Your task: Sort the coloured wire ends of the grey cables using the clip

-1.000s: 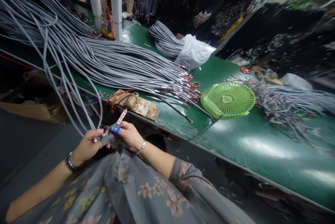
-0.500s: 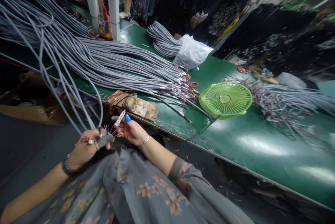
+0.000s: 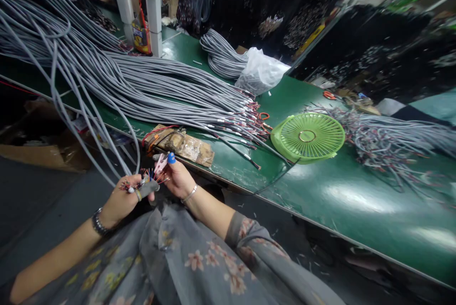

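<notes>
My left hand [image 3: 121,200], with a grey finger cover [image 3: 148,188], is closed around the ends of several grey cables [image 3: 132,136] that hang in loops from the bench. Thin coloured wires [image 3: 149,173] fan out of its grip. My right hand [image 3: 181,180] wears a blue thumb cover [image 3: 171,158] and pinches a small pale-pink hand tool [image 3: 161,164], whose exact kind I cannot make out. The tool sits beside the coloured wires, and whether it touches them is not clear. Both hands are in front of the bench edge, above my lap.
Long grey cables [image 3: 171,81] cover the left of the green bench [image 3: 356,205]. At the edge lies a tape-wrapped block [image 3: 192,148]. A green fan [image 3: 308,136], a bagged cable coil [image 3: 261,70] and tangled cables [image 3: 384,146] are further right. A cardboard box [image 3: 42,148] stands below left.
My left hand has shifted slightly right and my right hand slightly left, so they are closer together. The pink tool has turned and come down closer to the wires.
</notes>
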